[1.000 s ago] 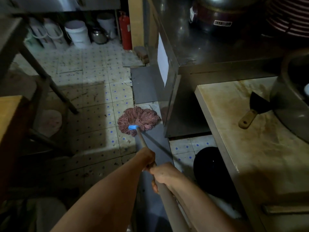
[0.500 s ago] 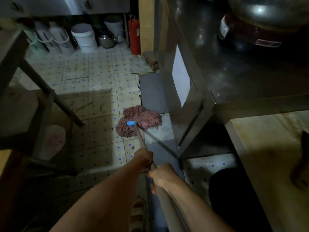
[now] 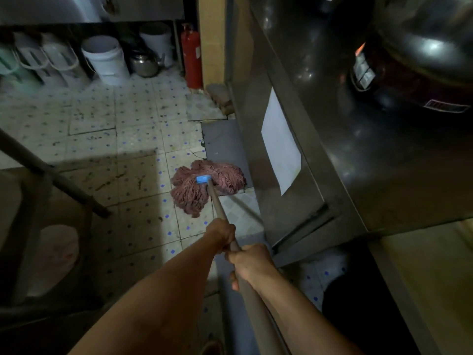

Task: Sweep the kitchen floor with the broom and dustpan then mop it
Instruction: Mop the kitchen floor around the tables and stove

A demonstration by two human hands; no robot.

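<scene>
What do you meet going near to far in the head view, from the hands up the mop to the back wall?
Right hand → left hand → brown wooden mop handle → pinkish string mop head → grey floor mat → red fire extinguisher.

My left hand (image 3: 222, 233) grips the mop handle (image 3: 215, 198) ahead of my right hand (image 3: 252, 262), the two just beside each other. The mop head (image 3: 204, 185) lies on the tiled floor (image 3: 133, 155) in front of me, against the foot of the steel counter (image 3: 294, 175) on my right. Far back along the wall stand buckets (image 3: 105, 60), what may be a kettle (image 3: 144, 64) beside them, and a fire extinguisher (image 3: 192, 57) right of those. A table leg (image 3: 51, 175) slants across on my left.
</scene>
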